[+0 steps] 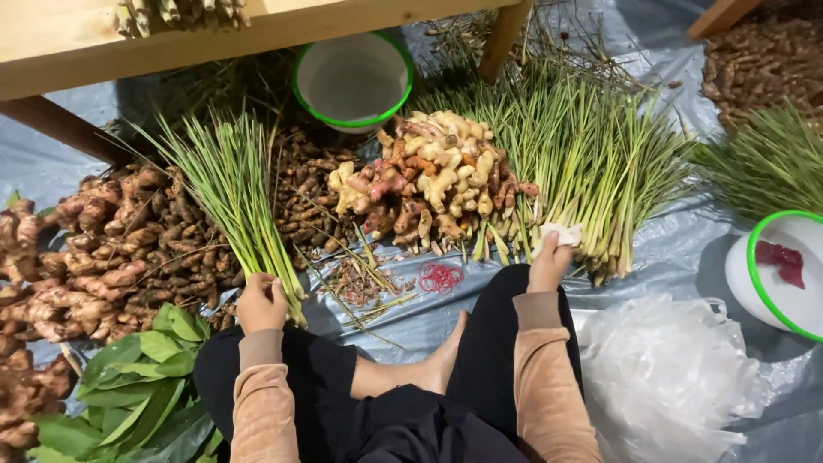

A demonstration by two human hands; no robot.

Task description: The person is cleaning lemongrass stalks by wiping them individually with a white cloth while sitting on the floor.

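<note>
My left hand grips the base of a bundle of green lemongrass stalks that fans up and away to the left. My right hand holds a small white piece, too small to identify, at the foot of a big heap of lemongrass. Between the hands lie a pile of pale ginger roots and a few red rubber bands on the grey tarp. I sit cross-legged, my bare foot between my knees.
Brown rhizomes are heaped at left, green leaves at lower left. A green-rimmed white bowl sits under a wooden bench. Another bowl with red pieces and a clear plastic bag lie at right.
</note>
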